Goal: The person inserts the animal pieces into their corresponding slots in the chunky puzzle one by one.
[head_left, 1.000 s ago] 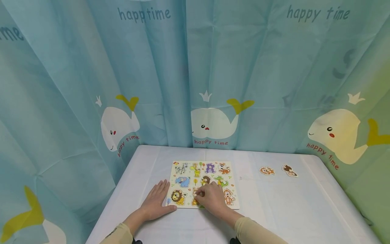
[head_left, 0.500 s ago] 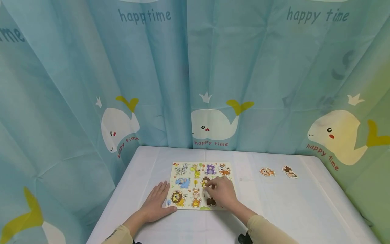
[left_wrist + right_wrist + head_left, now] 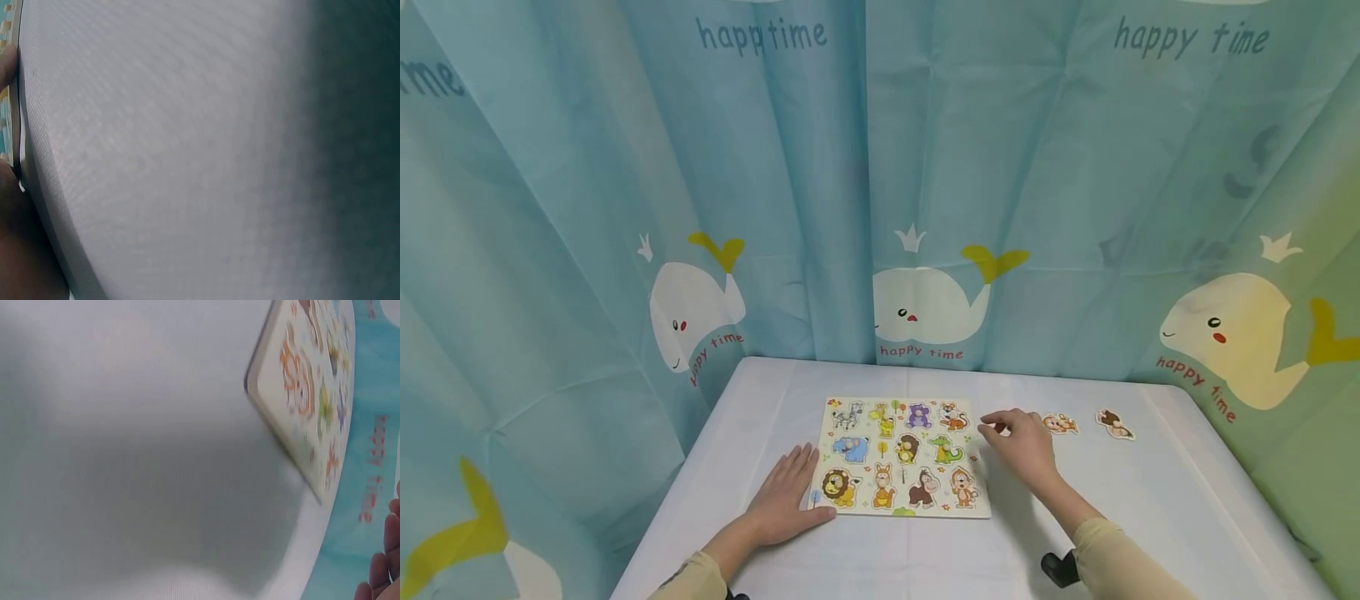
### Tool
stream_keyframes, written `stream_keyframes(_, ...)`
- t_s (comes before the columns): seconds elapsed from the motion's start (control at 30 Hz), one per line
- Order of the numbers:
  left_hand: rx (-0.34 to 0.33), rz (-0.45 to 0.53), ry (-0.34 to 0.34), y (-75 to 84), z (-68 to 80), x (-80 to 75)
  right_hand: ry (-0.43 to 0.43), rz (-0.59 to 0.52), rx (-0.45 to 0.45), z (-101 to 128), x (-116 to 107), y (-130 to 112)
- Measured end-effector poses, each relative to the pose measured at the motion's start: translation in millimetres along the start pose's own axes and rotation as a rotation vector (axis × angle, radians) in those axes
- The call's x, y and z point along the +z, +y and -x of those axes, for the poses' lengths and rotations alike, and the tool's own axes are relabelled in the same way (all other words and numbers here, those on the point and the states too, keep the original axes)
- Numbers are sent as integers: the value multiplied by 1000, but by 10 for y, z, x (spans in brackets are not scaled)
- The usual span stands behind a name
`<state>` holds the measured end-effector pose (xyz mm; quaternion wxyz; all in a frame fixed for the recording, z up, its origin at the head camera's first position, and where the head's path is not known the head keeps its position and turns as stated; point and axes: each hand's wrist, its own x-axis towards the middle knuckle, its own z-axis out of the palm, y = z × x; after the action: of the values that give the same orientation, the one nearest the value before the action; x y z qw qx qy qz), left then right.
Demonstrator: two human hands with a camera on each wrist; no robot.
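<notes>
An animal puzzle board [image 3: 868, 480] lies flat on the white-covered table, its lion, kangaroo, zebra and other animal pictures in view. My left hand [image 3: 782, 496] rests with extended fingers at the board's left edge, thumb by the front left corner. Just past the board's right edge is my right hand [image 3: 1022, 446], above the table, fingers relaxed, with nothing visible in them. Beyond it lie two loose puzzle pieces: an orange monkey piece [image 3: 1062, 423], partly behind the hand, and a brown gorilla-like piece [image 3: 1115, 424]. In the right wrist view, fingertips [image 3: 379, 572] show at the lower right.
A light blue curtain [image 3: 820, 167] printed with whales hangs around the back and sides of the table [image 3: 1150, 517]. Black straps or devices [image 3: 1060, 569] sit at the wrists. The left wrist view is mostly white cloth [image 3: 156, 144].
My right hand has moved from the board's front row across to the right and slightly away, uncovering the kangaroo, gorilla, crocodile and monkey pictures. The left hand has stayed put.
</notes>
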<state>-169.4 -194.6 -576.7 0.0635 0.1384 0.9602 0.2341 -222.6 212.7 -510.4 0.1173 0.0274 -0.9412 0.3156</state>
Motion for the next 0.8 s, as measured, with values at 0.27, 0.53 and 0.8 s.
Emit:
stream_keyframes(0.27,-5,-12,-29,46,3,-54,44,22,25,-28,-211,224)
stream_keyframes(0.53,2,-11,-10,39,4,-34,60,47,74,-4,-303,407)
stream_keyframes(0.8,10,-7,7,24,-3,-26,39,65,119,15,-347,531)
